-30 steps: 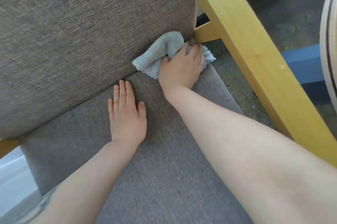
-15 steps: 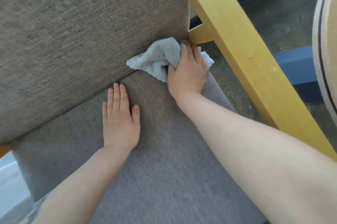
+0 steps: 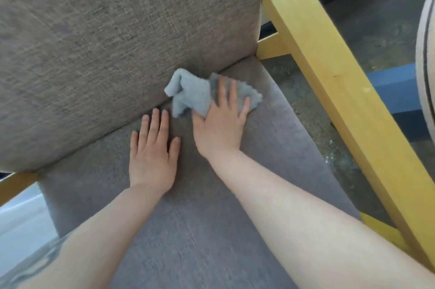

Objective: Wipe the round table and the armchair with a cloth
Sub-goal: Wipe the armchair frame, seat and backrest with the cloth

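Item one, my right hand (image 3: 222, 124): fingers spread and nearly straight, palm down, pressing the cloth flat rather than gripping it. Item two, my left hand (image 3: 153, 154): released, fingers straight and together, lying flat on the seat just beside the right hand, holding nothing. Item three, the cloth (image 3: 195, 96): pale blue-grey, crumpled, lying on the seat cushion (image 3: 211, 230) close to the crease where it meets the backrest (image 3: 117, 41); one bunched fold stands up against the backrest at the cloth's left end, the rest spreads out under my right fingers. Item four, the armchair: grey woven seat, browner woven back cushion, yellow wooden frame with the right armrest (image 3: 341, 91) running diagonally past the seat edge and a crossbar joining it behind the backrest corner. Item five, the round tabletop (image 3: 427, 58): only a curved edge shows at the far right, apart from the chair. Item six, the floor (image 3: 376, 18): dark and mottled beyond the armrest.
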The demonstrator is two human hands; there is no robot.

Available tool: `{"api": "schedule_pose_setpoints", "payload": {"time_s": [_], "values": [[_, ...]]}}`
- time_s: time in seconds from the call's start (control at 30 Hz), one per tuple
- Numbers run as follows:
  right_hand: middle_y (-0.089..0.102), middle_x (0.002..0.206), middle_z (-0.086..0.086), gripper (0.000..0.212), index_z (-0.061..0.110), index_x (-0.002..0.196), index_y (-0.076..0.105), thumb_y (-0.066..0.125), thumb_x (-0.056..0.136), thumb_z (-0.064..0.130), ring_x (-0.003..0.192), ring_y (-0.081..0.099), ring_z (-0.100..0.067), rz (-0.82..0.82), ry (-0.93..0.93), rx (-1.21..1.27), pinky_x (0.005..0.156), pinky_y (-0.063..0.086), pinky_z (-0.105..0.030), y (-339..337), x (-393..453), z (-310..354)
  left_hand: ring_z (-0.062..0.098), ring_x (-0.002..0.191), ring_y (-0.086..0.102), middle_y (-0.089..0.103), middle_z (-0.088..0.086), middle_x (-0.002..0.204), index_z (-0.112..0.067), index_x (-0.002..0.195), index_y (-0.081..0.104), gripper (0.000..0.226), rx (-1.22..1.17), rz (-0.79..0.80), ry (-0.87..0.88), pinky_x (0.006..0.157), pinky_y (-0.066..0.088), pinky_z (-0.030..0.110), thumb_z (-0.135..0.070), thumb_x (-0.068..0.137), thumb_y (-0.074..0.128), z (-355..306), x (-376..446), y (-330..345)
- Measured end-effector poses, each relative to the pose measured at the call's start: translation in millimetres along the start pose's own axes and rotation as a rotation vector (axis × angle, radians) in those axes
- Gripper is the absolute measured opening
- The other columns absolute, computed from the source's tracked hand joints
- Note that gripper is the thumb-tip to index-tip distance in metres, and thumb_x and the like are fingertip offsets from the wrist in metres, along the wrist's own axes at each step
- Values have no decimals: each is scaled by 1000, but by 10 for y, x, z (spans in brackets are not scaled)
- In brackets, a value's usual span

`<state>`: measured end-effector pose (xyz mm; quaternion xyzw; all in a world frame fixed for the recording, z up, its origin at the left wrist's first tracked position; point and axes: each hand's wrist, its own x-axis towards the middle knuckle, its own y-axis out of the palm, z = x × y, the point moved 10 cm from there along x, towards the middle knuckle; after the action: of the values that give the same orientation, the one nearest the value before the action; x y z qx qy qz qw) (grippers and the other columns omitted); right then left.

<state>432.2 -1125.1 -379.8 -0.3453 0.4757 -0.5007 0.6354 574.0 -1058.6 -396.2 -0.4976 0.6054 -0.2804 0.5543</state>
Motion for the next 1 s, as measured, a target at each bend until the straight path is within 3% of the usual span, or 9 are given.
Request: {"api": "schedule_pose_setpoints", "payload": {"time_s": [0.13, 0.33, 0.47, 0.5, 0.6, 0.67, 0.8, 0.87, 1.0], "values": [[24, 158, 5, 58, 32, 146, 37, 40, 89, 40, 148, 10, -13, 197, -537, -18, 118, -2, -43, 309, -863, 294, 25, 150, 4, 7, 7, 163, -17, 155, 5, 64, 103, -7, -36, 120, 1, 42, -32, 99, 32, 359, -437, 127], [26, 157, -6, 59, 26, 149, 30, 36, 91, 34, 147, 16, -27, -147, 260, -24, 116, 11, -58, -128, -1181, -907, 15, 149, -12, -6, -1, 162, -21, 154, -4, 66, 24, -16, -89, 118, -8, 38, -51, 98, 13, 588, -1320, 413], [28, 157, 0, 67, 34, 147, 30, 45, 81, 29, 147, 17, -20, 136, -561, -181, 117, 8, -49, 414, -1845, -10, 27, 148, 8, 13, 7, 162, -11, 155, 7, 69, 44, -35, -75, 115, 5, 43, -41, 95, 26, 588, -1542, 475], [26, 157, 1, 71, 35, 148, 27, 48, 80, 24, 147, 17, -18, 136, -556, -212, 117, 10, -47, 325, -1762, -281, 25, 149, 4, 9, 6, 162, -13, 156, 5, 69, 49, -36, -64, 116, 3, 42, -42, 96, 25, 610, -1576, 482], [13, 161, -1, 73, 33, 151, 19, 51, 89, 16, 148, 7, -21, -57, 164, -138, 118, 10, -52, -196, -1514, -1323, 18, 149, -11, -8, -1, 162, -21, 155, -6, 70, 6, -30, -131, 118, -8, 39, -54, 97, 14, 775, -1686, 499], [9, 161, -4, 68, 30, 152, 21, 48, 90, 24, 148, 4, -25, -142, 334, -132, 117, 8, -55, -131, -1668, -1156, 26, 150, -5, -3, 6, 164, -16, 156, -1, 72, -18, -74, -285, 119, -2, 47, -53, 97, 15, 882, -1775, 481], [23, 159, -2, 64, 31, 143, 42, 40, 79, 31, 147, 14, -23, 207, -591, -168, 116, 6, -51, 567, -2319, 196, 36, 147, 15, 18, 17, 160, -5, 154, 16, 67, -64, -125, -495, 115, 16, 58, -38, 96, 21, 810, -1867, 538], [22, 159, 4, 70, 36, 146, 34, 42, 77, 26, 148, 13, -18, 321, -857, -187, 117, 6, -47, 566, -2589, -13, 36, 146, 20, 22, 17, 159, -4, 153, 20, 67, -72, -156, -504, 115, 17, 58, -37, 95, 24, 771, -1942, 570], [15, 159, 6, 72, 36, 150, 24, 43, 81, 25, 148, 7, -15, 159, -412, -151, 116, 10, -49, 90, -2167, -1091, 29, 150, 6, 9, 10, 163, -9, 156, 8, 65, -36, -176, -500, 119, 5, 50, -40, 99, 19, 636, -2255, 693]]}}
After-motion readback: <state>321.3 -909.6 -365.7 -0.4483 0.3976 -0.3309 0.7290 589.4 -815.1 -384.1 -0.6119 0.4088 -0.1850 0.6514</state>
